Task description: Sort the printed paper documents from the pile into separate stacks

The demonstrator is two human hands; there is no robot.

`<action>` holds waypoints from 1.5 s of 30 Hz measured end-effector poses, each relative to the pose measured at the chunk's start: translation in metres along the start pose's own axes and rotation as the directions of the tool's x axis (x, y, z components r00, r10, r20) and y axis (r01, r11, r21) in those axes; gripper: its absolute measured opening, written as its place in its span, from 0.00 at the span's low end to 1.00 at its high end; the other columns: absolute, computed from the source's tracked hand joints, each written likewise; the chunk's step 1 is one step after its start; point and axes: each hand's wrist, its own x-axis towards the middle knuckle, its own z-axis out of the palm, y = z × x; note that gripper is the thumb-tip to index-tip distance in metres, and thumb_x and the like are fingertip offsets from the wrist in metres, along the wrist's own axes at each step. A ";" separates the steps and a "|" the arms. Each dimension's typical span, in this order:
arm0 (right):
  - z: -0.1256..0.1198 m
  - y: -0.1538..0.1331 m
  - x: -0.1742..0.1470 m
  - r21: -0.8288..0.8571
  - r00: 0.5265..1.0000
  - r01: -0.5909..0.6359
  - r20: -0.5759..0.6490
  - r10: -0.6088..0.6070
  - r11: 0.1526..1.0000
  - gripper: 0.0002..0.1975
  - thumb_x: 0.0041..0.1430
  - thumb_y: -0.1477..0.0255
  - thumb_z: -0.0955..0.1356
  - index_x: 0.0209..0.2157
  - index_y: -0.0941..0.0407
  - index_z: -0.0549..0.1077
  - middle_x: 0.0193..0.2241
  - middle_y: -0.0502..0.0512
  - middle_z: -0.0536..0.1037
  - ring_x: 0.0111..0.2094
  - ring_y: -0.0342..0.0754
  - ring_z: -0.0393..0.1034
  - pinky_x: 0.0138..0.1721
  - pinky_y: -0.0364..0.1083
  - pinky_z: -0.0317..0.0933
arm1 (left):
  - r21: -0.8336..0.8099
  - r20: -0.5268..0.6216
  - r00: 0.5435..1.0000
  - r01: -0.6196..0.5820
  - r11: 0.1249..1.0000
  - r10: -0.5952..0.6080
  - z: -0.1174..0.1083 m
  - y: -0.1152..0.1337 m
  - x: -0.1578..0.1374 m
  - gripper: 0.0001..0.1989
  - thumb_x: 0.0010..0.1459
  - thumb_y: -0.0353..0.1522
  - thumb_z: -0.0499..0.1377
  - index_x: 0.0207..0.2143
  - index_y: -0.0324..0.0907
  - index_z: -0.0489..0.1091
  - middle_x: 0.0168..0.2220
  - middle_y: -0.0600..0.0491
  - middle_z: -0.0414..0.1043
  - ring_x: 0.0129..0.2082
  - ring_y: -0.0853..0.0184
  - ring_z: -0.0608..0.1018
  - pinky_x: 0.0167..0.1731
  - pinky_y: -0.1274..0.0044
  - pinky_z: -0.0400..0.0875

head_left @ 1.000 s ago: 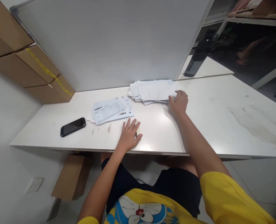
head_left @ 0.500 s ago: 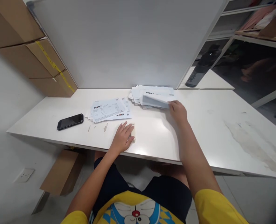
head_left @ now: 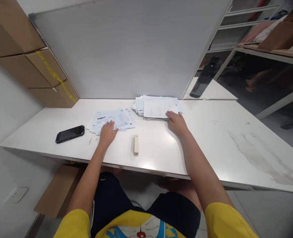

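My left hand (head_left: pixel 108 134) lies with its fingers stretched over the near edge of the left pile of printed PONY sheets (head_left: pixel 121 118). My right hand (head_left: pixel 177 122) rests its extended fingers on the near right corner of the right paper pile (head_left: pixel 156 106), whose top sheet lies flat with faint print. On the desk between both hands sits a slim cream-coloured bar (head_left: pixel 136 144), like a power bank, with nobody touching it. Part of my right thumb is hidden.
A black phone (head_left: pixel 70 134) lies left of the papers on the white desk (head_left: pixel 156 148). Cardboard boxes (head_left: pixel 49 72) are stacked at the left. A dark bottle (head_left: pixel 205 77) stands at the back right beside the upright white board (head_left: pixel 126 49). The desk's surface is scuffed at right.
My left hand has left the cream bar and moved left onto the left pile. The sheet that my right hand was lifting now lies flat on the right pile. The view has shifted slightly.
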 end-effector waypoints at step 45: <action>-0.015 0.036 -0.011 0.103 0.751 -0.504 -0.437 0.494 0.857 0.14 0.47 0.74 0.61 0.34 0.54 0.75 0.46 0.65 0.74 0.56 0.63 0.60 0.61 0.75 0.32 | 0.098 -0.154 0.970 -0.175 0.980 0.189 -0.011 0.026 -0.014 0.22 0.70 0.34 0.42 0.31 0.41 0.73 0.28 0.45 0.75 0.32 0.59 0.78 0.34 0.69 0.70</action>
